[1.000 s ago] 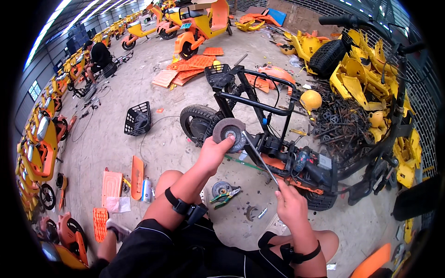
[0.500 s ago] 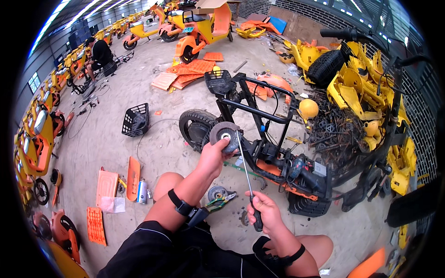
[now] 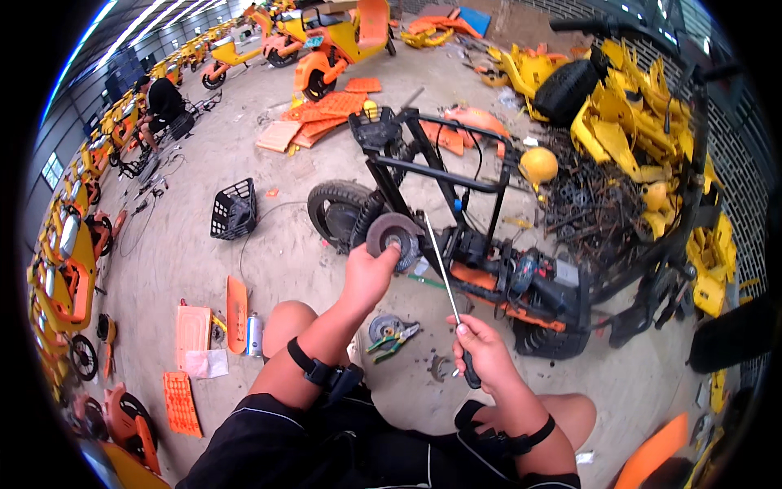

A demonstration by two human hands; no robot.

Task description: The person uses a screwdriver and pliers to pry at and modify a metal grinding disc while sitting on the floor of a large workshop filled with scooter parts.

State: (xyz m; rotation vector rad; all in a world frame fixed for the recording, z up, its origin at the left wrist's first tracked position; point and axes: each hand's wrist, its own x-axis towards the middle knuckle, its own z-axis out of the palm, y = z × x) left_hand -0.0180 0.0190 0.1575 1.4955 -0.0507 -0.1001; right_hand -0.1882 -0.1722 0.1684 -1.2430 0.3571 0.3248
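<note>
My left hand (image 3: 366, 273) grips a round, dark disc part (image 3: 389, 228) with a brown-grey ring and metal centre, thumb at its middle. My right hand (image 3: 481, 350) is closed on the black handle of a long screwdriver (image 3: 446, 277), whose shaft rises to beside the disc's right side; I cannot tell whether the tip touches it. Behind them stands a stripped black scooter frame (image 3: 440, 171) with a rear wheel (image 3: 326, 210). Green-handled pliers (image 3: 391, 342) and another round metal part (image 3: 383, 324) lie on the floor below.
A black basket (image 3: 234, 208), orange panels (image 3: 326, 114) and a spray can (image 3: 253, 334) lie on the concrete floor. Yellow body panels (image 3: 611, 130) and dark metal parts (image 3: 578, 216) are heaped rightward. Scooters (image 3: 69, 269) line the left; a person (image 3: 163, 106) sits farther back.
My right hand has moved down and back since a second ago, now gripping the screwdriver's handle, then moved slightly up and right over the last half second. The disc stays in my left hand.
</note>
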